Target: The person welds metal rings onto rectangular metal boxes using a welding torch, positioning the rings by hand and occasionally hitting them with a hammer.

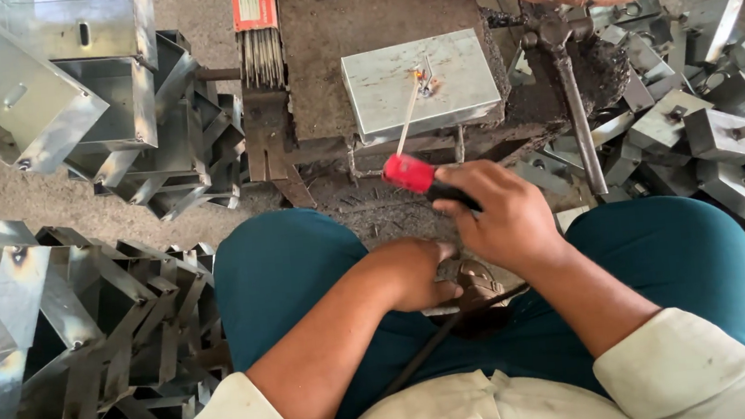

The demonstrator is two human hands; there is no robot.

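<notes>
right hand (pixel 508 219) clamped on the red electrode holder (pixel 415 175), rod (pixel 409 115) tip touching the grey metal box (pixel 419 82) near its middle, small spark there. box sits at the front edge of the rusty workbench (pixel 371 9). left hand (pixel 420 273) curled shut between the knees; what it grips, can't tell. hammer (pixel 573 99) right of the box.

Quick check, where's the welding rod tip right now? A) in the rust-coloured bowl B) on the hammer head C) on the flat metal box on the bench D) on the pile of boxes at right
C: the right hand holds the red-handled electrode holder, and the welding rod runs up to a small glow on the flat metal box.
</notes>
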